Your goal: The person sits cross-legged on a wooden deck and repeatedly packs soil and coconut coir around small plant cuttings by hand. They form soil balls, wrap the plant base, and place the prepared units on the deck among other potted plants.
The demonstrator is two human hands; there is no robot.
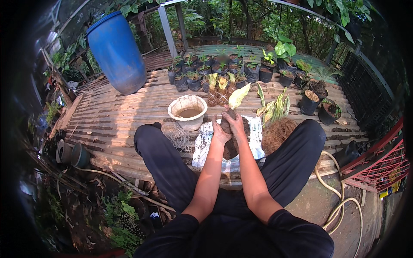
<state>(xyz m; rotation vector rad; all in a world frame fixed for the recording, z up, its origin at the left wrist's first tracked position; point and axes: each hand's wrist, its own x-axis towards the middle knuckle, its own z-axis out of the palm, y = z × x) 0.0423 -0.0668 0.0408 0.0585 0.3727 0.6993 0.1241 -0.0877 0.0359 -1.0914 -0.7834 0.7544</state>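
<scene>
My left hand and my right hand press a lump of dark wet soil between them. A pale yellow-green variegated leaf cutting, perhaps snake plant, stands up out of the lump. Its base is hidden in the soil. Below my hands, more soil lies on a white plastic sheet with dark marks. To the right sit a heap of brown coir fibre and several loose variegated leaves. Three fibre-wrapped, string-tied root balls with short leaves stand beyond.
A cream basin of murky water stands left of the sheet, beside tangled pale string. Potted seedlings in black bags line the back of the corrugated sheeting. A blue barrel stands left; a hose coils right.
</scene>
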